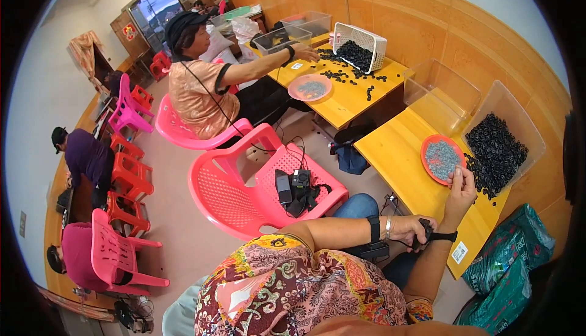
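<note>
My left hand [409,229] is closed on a small black device [422,230] at the inner side of my right wrist, where a black strap runs round. My left wrist wears a silver band, and a black strap with a dark box [369,250] hangs under that forearm. My right hand [462,191] is raised by the near rim of a red plate [429,173], its fingers bent together; whether they hold anything is too small to make out. Small grey metal pieces [442,158] fill the plate. Beside it, black oval parts [497,147] spill from a tipped clear bin [526,116].
An empty clear bin [442,92] stands behind the plate on the yellow table [390,144]. Green bags [510,275] lie at the right. A pink chair [244,183] holds black devices [299,186]. A co-worker [201,92] reaches over another table with a tipped white basket [379,46].
</note>
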{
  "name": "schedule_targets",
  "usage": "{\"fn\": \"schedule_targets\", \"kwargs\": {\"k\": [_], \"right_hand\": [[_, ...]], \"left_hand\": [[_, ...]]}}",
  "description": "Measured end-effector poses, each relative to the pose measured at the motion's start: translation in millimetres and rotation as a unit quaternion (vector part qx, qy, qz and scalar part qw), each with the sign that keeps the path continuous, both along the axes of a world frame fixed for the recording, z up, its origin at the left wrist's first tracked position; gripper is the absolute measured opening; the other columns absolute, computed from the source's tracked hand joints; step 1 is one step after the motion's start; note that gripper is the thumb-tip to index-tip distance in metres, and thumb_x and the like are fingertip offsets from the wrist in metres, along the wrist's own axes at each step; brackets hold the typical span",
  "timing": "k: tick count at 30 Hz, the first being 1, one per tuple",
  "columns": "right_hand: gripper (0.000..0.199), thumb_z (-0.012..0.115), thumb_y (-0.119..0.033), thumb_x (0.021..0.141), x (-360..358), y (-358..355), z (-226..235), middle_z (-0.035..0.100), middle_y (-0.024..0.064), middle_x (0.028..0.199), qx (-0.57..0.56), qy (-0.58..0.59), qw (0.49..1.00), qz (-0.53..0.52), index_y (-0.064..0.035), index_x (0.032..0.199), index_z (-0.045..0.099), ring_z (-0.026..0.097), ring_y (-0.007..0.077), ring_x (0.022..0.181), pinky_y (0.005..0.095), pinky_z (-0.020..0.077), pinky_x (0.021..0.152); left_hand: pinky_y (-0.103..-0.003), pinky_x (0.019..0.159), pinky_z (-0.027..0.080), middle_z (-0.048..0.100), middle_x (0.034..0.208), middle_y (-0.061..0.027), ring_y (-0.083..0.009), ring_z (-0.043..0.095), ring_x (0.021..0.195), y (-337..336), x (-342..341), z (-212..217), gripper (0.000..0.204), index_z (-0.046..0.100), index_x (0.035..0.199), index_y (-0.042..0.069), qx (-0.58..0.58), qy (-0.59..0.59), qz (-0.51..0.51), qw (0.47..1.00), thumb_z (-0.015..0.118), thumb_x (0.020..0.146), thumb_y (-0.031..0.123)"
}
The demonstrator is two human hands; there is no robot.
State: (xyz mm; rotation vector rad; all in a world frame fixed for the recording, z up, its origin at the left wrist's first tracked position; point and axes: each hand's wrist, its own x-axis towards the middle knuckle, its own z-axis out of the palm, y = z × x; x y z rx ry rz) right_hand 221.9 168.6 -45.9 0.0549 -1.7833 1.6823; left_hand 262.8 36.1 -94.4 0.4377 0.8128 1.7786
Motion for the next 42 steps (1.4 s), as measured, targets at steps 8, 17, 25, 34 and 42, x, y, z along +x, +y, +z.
{"fn": "schedule_targets", "kwargs": {"k": [8,17,25,34,42], "right_hand": [[0.014,0.054,-0.014,0.092,0.5,0.9,0.8,0.057,-0.0007,0.074,0.000,-0.003,1.000,0.002,-0.0022,0.093,0.061,0.051,0.0051,0.064,0.0180,0.0419,0.057],[0.014,0.054,-0.012,0.092,3.5,3.8,3.0,0.057,0.0006,0.081,-0.004,-0.033,0.999,0.029,0.0002,0.093,0.059,0.055,0.0071,0.074,0.0204,0.0476,0.065],[0.014,0.054,-0.013,0.092,6.0,0.4,6.2,0.056,0.0004,0.081,0.007,-0.033,0.999,0.033,0.0001,0.092,0.059,0.054,0.0072,0.073,0.0206,0.0469,0.064],[0.014,0.053,-0.014,0.092,0.8,-1.2,3.1,0.057,0.0000,0.075,0.012,-0.014,1.000,0.016,-0.0025,0.093,0.061,0.051,0.0049,0.063,0.0179,0.0414,0.056],[0.016,0.053,-0.014,0.092,0.8,2.9,1.4,0.058,0.0013,0.079,0.012,-0.037,0.999,0.037,-0.0006,0.093,0.060,0.054,0.0074,0.071,0.0205,0.0466,0.063]], "left_hand": [[-0.028,0.041,0.047,0.058,0.071,-0.0075,-0.0189,0.059,0.054,0.1,0.8,3.0,0.038,0.049,0.099,0.007,-0.014,0.017,0.002,1.000,0.061,0.063,0.006],[-0.034,0.038,0.045,0.054,0.068,-0.0086,-0.0232,0.058,0.050,2.3,1.2,-0.4,0.035,0.046,0.097,0.010,-0.013,0.025,0.001,1.000,0.059,0.065,0.006],[-0.033,0.037,0.045,0.054,0.067,-0.0081,-0.0225,0.059,0.051,-0.6,3.3,4.1,0.035,0.045,0.097,0.010,-0.018,0.028,0.002,0.999,0.059,0.065,0.007],[-0.028,0.041,0.047,0.057,0.073,-0.0068,-0.0200,0.059,0.054,-0.2,0.0,0.0,0.039,0.049,0.101,0.011,-0.005,0.014,-0.009,1.000,0.062,0.065,0.007],[-0.028,0.041,0.047,0.057,0.073,-0.0052,-0.0176,0.059,0.054,-2.6,1.8,5.5,0.041,0.049,0.100,0.011,-0.033,0.026,-0.003,0.999,0.065,0.063,0.006]]}}
